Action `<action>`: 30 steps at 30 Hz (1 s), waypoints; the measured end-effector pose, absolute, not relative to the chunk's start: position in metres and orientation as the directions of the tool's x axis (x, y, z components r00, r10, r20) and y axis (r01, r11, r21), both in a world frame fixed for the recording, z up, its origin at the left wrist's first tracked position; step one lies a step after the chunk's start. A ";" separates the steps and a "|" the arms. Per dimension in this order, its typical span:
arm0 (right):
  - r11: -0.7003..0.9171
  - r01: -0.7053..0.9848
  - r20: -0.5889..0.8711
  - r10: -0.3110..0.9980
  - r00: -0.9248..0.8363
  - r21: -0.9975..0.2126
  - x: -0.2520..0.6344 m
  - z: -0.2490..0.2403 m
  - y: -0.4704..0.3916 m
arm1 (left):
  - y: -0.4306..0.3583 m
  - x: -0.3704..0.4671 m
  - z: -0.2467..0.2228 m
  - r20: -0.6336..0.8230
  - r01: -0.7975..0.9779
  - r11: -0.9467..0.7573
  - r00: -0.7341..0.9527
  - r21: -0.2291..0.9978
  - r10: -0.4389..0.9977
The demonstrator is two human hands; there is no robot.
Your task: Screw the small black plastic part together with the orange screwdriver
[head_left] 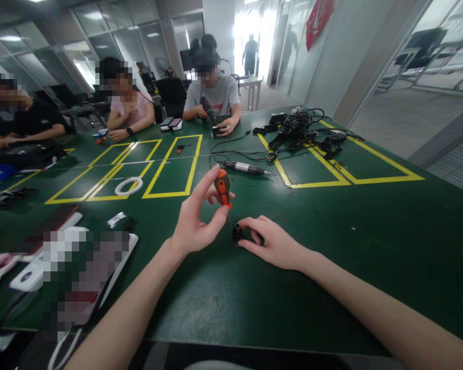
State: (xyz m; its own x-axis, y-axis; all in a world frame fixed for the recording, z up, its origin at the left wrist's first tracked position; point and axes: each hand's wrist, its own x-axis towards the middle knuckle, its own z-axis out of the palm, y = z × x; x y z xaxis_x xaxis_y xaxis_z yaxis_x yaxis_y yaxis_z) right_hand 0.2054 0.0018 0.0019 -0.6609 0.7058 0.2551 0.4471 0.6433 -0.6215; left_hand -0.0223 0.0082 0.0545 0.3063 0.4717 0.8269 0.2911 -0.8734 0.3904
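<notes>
My left hand (198,213) grips a screwdriver (223,189) by its orange and dark grey handle, thumb low on it and a finger up at the top. The thin shaft points down beside a small black round part (237,234) standing on the green table. A short tube sticks up from that part. The fingers and thumb of my right hand (270,241) pinch the part from its right side. Whether the screwdriver's tip touches the part I cannot tell. Just beyond, an electric screwdriver (245,168) with a grey and black body lies on the table.
A tangle of black cables (297,128) lies at the far right among yellow tape outlines (320,184). A white ring-shaped coil (128,186) rests at left. Phones and a white device (34,272) sit near left. Across the table a person (216,95) holds a drill (207,109); others sit left.
</notes>
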 end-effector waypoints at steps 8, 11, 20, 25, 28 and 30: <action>0.644 0.438 0.257 0.702 -0.664 -0.627 0.206 0.002 0.002 | 0.010 -0.019 0.053 0.839 0.310 -0.866 0.265 0.393 0.475; 0.648 0.436 0.264 0.701 -0.663 -0.625 0.205 0.001 0.002 | 0.010 -0.020 0.054 0.840 0.335 -0.859 0.253 0.388 0.479; 0.639 0.431 0.265 0.706 -0.657 -0.637 0.206 0.000 0.002 | 0.007 -0.019 0.056 0.822 0.287 -0.856 0.269 0.430 0.503; 0.633 0.440 0.256 0.712 -0.653 -0.637 0.207 -0.002 0.003 | 0.008 -0.017 0.055 0.827 0.290 -0.858 0.263 0.423 0.497; 0.630 0.443 0.264 0.719 -0.643 -0.638 0.207 -0.003 0.004 | 0.008 -0.018 0.054 0.827 0.290 -0.856 0.257 0.428 0.500; 0.627 0.446 0.262 0.722 -0.640 -0.639 0.207 -0.004 0.005 | 0.008 -0.018 0.054 0.830 0.292 -0.857 0.253 0.425 0.497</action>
